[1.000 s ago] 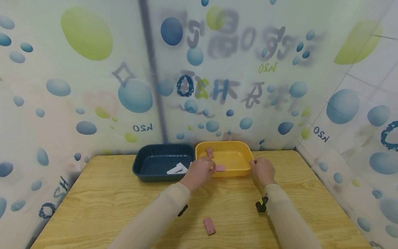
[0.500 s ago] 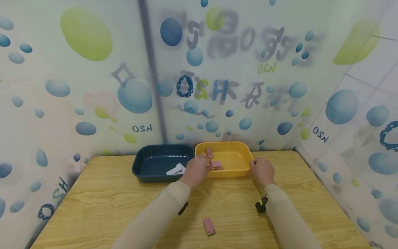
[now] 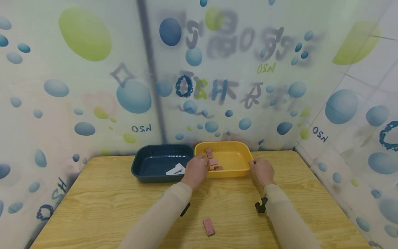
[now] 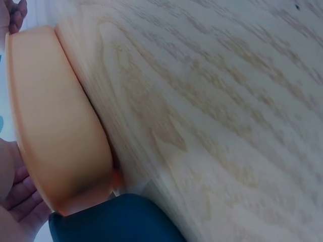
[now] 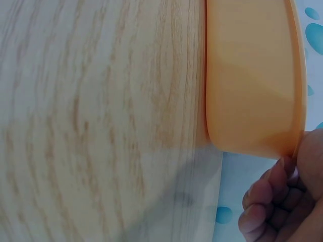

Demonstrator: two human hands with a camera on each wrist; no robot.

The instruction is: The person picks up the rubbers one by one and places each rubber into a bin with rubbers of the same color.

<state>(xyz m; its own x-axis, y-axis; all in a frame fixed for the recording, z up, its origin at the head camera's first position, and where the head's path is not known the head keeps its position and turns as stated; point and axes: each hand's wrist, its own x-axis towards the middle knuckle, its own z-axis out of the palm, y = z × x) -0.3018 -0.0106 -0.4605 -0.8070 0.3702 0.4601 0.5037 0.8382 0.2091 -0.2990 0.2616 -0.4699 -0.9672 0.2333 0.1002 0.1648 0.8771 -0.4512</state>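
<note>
My left hand (image 3: 196, 171) reaches over the front left rim of a yellow plastic tray (image 3: 237, 173), its fingertips at one end of a small pink rectangular block (image 3: 213, 162) inside, which it pinches. In the left wrist view, the fingers (image 4: 25, 201) are partly behind the tray wall. Other pink blocks lie in the tray, one towards the back (image 3: 209, 153) and one by the front wall (image 3: 218, 168). At the tray's right side, my right hand (image 3: 263, 172) grips the rim between thumb and fingers, with the other fingers curled in the right wrist view.
A dark blue tray (image 3: 146, 178) stands against the yellow tray's left side, with several white blocks (image 3: 176, 169) in it. One pink block (image 3: 209, 227) lies on the wooden table (image 3: 109, 200) near the front. A patterned wall (image 3: 102, 86) rises behind the trays.
My left hand has shifted slightly left and away from me, the pink block at its fingertips moving with it. A block by the front wall has come into sight. The right hand stays on the rim.
</note>
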